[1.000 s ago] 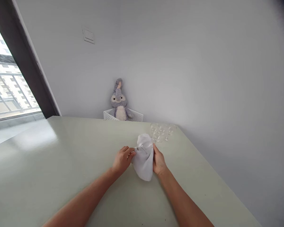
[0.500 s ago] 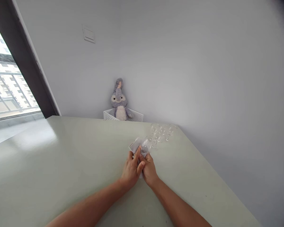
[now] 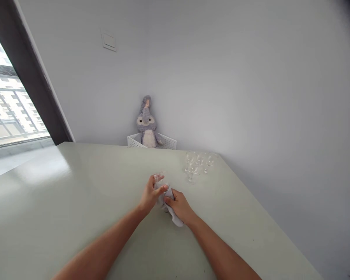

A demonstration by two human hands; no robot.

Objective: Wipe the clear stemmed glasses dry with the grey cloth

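Note:
A clear glass sits between my two hands, low over the tabletop, its bowl pointing up and away from me. My left hand is closed around the side of the bowl, with the thumb across its near side. A pale cloth is bunched in my right hand and pressed against the lower part of the glass. The cloth and fingers hide the stem and foot, if there are any. Just beyond my right hand stands a group of several clear stemmed glasses.
The pale green table runs to a grey wall on the right. Past its far edge, a plush toy sits in a white perforated basket. A window is at the left.
My left hand has moved left and wrapped around the bowl, uncovering it from the cloth. My right hand has brought the cloth down to the lower part of the glass.

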